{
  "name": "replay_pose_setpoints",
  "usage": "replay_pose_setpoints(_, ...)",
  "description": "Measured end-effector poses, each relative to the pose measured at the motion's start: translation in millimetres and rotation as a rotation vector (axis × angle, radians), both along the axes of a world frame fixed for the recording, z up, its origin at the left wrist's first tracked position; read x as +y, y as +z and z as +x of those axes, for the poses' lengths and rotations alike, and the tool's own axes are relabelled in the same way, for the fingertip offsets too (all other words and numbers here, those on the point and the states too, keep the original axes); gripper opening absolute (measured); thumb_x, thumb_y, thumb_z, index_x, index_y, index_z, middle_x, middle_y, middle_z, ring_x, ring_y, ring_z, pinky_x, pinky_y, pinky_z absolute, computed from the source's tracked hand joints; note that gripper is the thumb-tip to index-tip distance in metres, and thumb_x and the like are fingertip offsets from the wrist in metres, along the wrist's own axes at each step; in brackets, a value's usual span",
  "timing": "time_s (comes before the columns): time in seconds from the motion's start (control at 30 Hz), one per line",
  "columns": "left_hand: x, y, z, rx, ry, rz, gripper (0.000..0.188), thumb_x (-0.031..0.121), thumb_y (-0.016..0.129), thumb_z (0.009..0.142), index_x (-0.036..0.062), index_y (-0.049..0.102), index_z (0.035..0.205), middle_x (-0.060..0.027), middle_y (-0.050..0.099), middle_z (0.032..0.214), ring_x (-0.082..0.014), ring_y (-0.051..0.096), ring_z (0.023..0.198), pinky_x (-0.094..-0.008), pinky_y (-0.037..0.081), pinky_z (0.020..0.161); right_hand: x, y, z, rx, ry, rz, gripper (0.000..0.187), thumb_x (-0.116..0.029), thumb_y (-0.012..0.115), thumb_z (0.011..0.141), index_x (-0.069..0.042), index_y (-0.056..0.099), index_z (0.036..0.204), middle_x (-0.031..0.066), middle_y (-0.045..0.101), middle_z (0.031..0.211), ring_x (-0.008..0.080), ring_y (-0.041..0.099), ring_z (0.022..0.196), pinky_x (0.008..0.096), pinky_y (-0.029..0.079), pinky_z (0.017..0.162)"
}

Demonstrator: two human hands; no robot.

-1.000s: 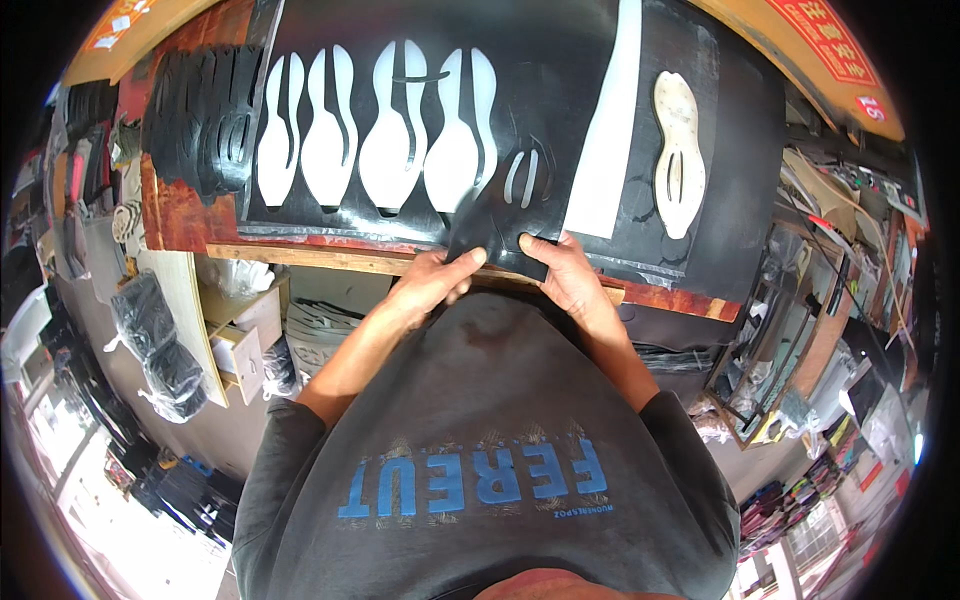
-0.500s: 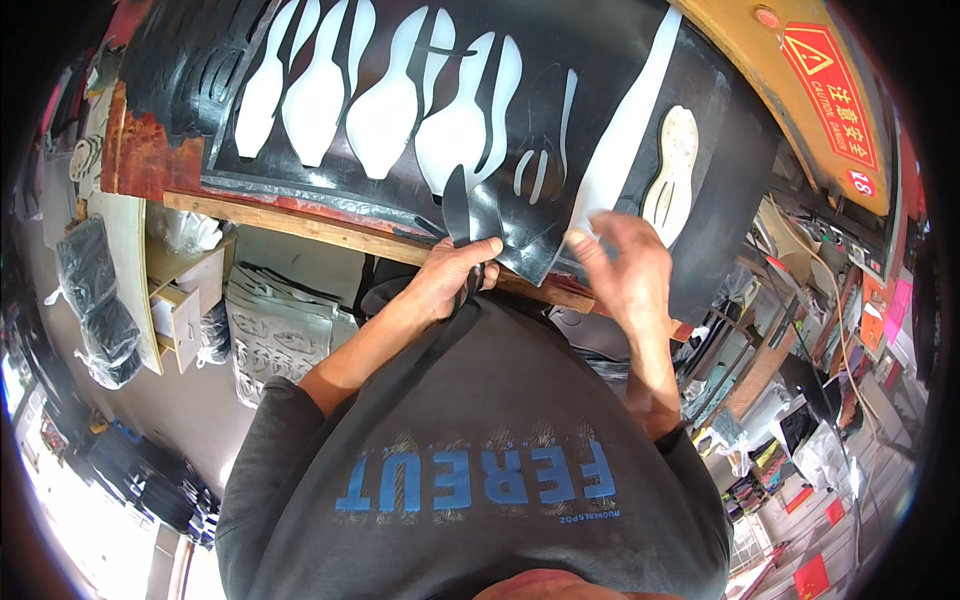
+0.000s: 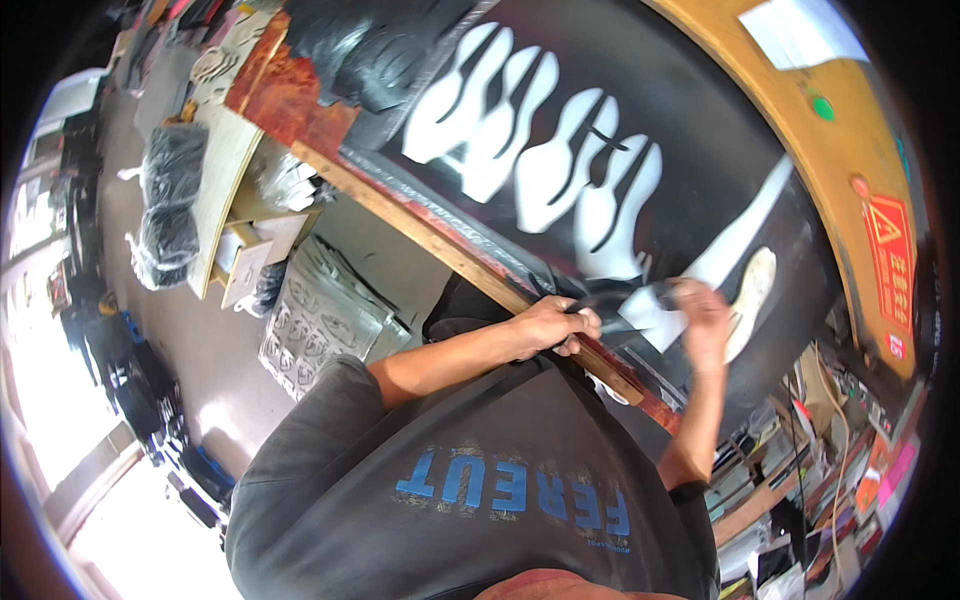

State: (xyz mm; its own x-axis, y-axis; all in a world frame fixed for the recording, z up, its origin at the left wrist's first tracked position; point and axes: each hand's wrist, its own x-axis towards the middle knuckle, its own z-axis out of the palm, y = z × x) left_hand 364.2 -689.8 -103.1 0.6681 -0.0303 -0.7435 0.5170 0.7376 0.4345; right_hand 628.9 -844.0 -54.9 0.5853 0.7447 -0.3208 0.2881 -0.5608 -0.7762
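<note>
A black sheet [image 3: 700, 130] covers the bench, with several white sole-shaped areas [image 3: 545, 190] showing in it, apparently cut-outs. My left hand [image 3: 556, 326] is closed at the bench's front edge on thin, curved black cut pieces [image 3: 598, 298]. Blurred by motion, my right hand [image 3: 704, 318] is over the sheet, its fingertips by the dark end of a black strip and a white patch [image 3: 655, 322]. What its fingers hold, if anything, is unclear. Beside that hand lies a cream sole-shaped piece [image 3: 752, 300]. A long white tapering area [image 3: 745, 225] runs away from it.
A yellow machine beam [image 3: 850, 180] with a red warning label arches over the right side. A wooden rail [image 3: 420, 235] edges the bench. At left are a small cabinet [image 3: 245, 270], black bagged bundles [image 3: 172, 190] and stacked sheets with cut shapes [image 3: 305, 320].
My view has swung, shifting the bench in the picture. The upright black piece at my left hand is now lowered toward the sheet. My right hand's fingers have come in near the black strip.
</note>
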Motion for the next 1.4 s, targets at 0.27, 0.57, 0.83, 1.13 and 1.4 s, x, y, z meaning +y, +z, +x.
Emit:
replay_pose_setpoints(0.27, 17, 32, -4, -0.259, -0.090, 0.109, 0.050, 0.042, 0.073, 0.105, 0.0006, 0.069, 0.133, -0.0077, 0.073, 0.117, -0.0107, 0.062, 0.073, -0.0297, 0.055, 0.067, 38, 84, 76, 0.146, -0.244, 0.262, 0.021, -0.013, 0.070, 0.105, 0.001, 0.078, 0.118, 0.0050, 0.078, 0.099, 0.0130, 0.071, 0.091, 0.0283, 0.057, 0.081)
replay_pose_setpoints(0.57, 40, 39, 33, -0.039, -0.053, 0.004, 0.051, 0.049, 0.068, 0.109, 0.0026, 0.077, 0.128, -0.0034, 0.078, 0.101, -0.0100, 0.059, 0.066, -0.0303, 0.053, 0.062, 37, 38, -64, 0.021, -0.011, -0.035, 0.002, -0.003, 0.077, 0.097, -0.002, 0.076, 0.097, 0.0069, 0.077, 0.093, 0.0157, 0.073, 0.087, 0.0334, 0.060, 0.081)
replay_pose_setpoints(0.83, 35, -21, 20, 0.070, -0.124, -0.111, 0.048, 0.042, 0.062, 0.113, -0.0031, 0.076, 0.121, -0.0102, 0.079, 0.090, -0.0145, 0.062, 0.059, -0.0341, 0.058, 0.062, 7, 93, 114, -0.371, -0.444, 0.145, 0.030, -0.030, 0.080, 0.103, -0.002, 0.071, 0.095, 0.0012, 0.070, 0.085, 0.0079, 0.063, 0.073, 0.0276, 0.056, 0.064)
replay_pose_setpoints(1.13, 43, 57, -58, -0.680, -1.196, -0.056, 0.046, 0.040, 0.053, 0.116, 0.0007, 0.074, 0.124, -0.0125, 0.078, 0.112, -0.0188, 0.073, 0.108, -0.0365, 0.055, 0.102, 10, 229, 69, -0.752, -0.831, 0.448, 0.029, -0.015, 0.073, 0.106, 0.008, 0.070, 0.123, 0.0148, 0.079, 0.114, 0.0192, 0.077, 0.099, 0.0339, 0.065, 0.086)
replay_pose_setpoints(1.4, 176, 69, 31, -0.503, -0.089, 0.126, 0.058, 0.046, 0.042, 0.119, -0.0011, 0.060, 0.148, -0.0201, 0.070, 0.139, -0.0327, 0.070, 0.126, -0.0501, 0.060, 0.106, 54, 122, -60, -0.347, -0.626, 0.397, 0.033, -0.008, 0.083, 0.097, 0.000, 0.078, 0.129, 0.0054, 0.079, 0.117, 0.0121, 0.070, 0.106, 0.0277, 0.057, 0.096)
